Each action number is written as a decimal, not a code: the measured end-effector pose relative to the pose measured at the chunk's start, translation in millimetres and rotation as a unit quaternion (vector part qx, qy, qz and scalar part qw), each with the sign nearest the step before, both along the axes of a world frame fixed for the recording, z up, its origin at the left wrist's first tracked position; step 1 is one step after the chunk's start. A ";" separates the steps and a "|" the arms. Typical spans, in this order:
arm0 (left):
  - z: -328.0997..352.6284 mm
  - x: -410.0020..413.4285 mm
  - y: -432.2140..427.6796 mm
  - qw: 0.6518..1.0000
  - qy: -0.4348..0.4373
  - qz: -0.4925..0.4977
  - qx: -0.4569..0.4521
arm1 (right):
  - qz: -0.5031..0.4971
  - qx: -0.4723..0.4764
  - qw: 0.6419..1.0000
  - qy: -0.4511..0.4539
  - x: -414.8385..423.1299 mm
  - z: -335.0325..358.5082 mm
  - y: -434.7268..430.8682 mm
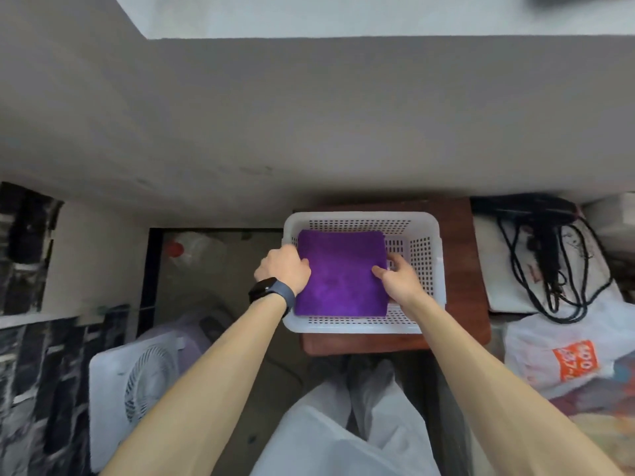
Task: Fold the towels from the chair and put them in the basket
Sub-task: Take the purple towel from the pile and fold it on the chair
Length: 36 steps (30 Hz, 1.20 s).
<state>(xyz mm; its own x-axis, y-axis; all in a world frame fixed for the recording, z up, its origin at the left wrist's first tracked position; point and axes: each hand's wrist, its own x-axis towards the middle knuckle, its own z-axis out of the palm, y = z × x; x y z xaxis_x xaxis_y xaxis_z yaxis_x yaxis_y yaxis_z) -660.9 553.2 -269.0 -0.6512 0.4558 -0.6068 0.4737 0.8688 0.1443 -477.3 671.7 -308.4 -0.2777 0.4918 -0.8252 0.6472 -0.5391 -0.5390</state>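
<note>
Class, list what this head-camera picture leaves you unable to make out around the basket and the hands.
- Head view: what lies under the purple towel, which covers most of the floor of the basket.
- Head view: the left hand fingertips, curled out of sight over the towel's left edge.
- Head view: the right hand fingers, partly hidden by the towel's right edge.
- Head view: the orange print on the plastic bag, too blurred to read.

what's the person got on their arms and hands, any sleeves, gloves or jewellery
Both forearms are bare, with no sleeves in view. The left hand and right hand wear no gloves, and no rings show. A black smartwatch on a dark blue-grey strap sits on the left wrist; the right wrist carries nothing.
</note>
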 end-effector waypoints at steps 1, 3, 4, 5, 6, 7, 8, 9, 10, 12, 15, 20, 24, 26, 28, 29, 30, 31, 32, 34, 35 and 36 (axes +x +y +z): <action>2.6 1.8 1.4 1.000 0.004 -0.010 -0.007 | 0.012 0.009 1.000 -0.010 -1.6 -2.9 0.9; 9.0 6.5 2.7 0.999 0.026 -0.038 -0.017 | 0.037 0.026 0.999 -0.028 -3.6 -6.6 2.6; 12.7 9.6 2.5 0.997 0.045 -0.059 -0.018 | 0.051 0.032 0.998 -0.035 -4.3 -7.9 2.9; 15.3 12.7 1.3 0.994 0.065 -0.084 -0.013 | 0.063 0.040 0.996 -0.039 -4.0 -8.6 2.5; 16.7 15.4 -1.3 0.990 0.085 -0.113 -0.002 | 0.074 0.056 0.995 -0.046 -3.2 -8.0 0.6; 16.7 16.9 -4.7 0.984 0.099 -0.147 0.017 | 0.079 0.086 0.992 -0.056 -2.0 -7.7 -2.6; 15.0 16.7 -8.5 0.975 0.106 -0.190 0.040 | 0.082 0.132 0.985 -0.074 0.0 -6.3 -7.0; 12.1 15.1 -11.8 0.963 0.106 -0.242 0.058 | 0.086 0.186 0.974 -0.092 2.7 -3.6 -13.0; 7.9 13.2 -15.1 0.947 0.098 -0.297 0.066 | 0.106 0.247 0.958 -0.103 5.2 -0.3 -20.6; -1.6 10.1 -20.3 0.923 0.072 -0.374 0.049 | 0.210 0.372 0.899 -0.095 7.6 1.4 -35.9; -16.6 5.2 -21.9 0.914 0.056 -0.402 -0.001 | 0.389 0.419 0.817 -0.069 2.9 -11.1 -47.4; -37.2 8.1 -18.5 0.906 0.086 -0.410 -0.056 | 0.466 0.389 0.787 -0.113 -3.7 -48.5 -38.0; -50.6 12.0 -14.1 0.908 0.105 -0.398 -0.076 | 0.479 0.374 0.784 -0.127 -5.3 -65.9 -34.3; -54.5 13.2 -12.8 0.909 0.103 -0.395 -0.084 | 0.487 0.363 0.783 -0.135 -4.5 -68.5 -35.0; -58.5 15.1 -12.2 0.910 0.110 -0.389 -0.090 | 0.491 0.352 0.785 -0.138 -5.0 -69.4 -34.1; -60.5 16.1 -11.4 0.910 0.113 -0.386 -0.096 | 0.492 0.345 0.788 -0.137 -5.9 -69.0 -33.3; -62.1 16.5 -9.9 0.910 0.116 -0.386 -0.101 | 0.493 0.340 0.789 -0.136 -7.2 -68.5 -32.4; -62.7 16.9 -8.7 0.908 0.117 -0.387 -0.108 | 0.496 0.334 0.790 -0.135 -8.3 -67.8 -32.1; -62.8 17.1 -7.5 0.908 0.118 -0.387 -0.112 | 0.500 0.330 0.789 -0.136 -8.9 -66.4 -32.0; -61.5 17.2 -6.8 0.909 0.115 -0.382 -0.119 | 0.506 0.322 0.787 -0.144 -10.8 -61.7 -31.8; -59.0 17.7 -7.0 0.909 0.113 -0.382 -0.122 | 0.510 0.320 0.785 -0.149 -11.7 -58.7 -32.8; -55.5 18.7 -7.9 0.910 0.112 -0.381 -0.120 | 0.510 0.325 0.782 -0.151 -12.6 -54.4 -34.7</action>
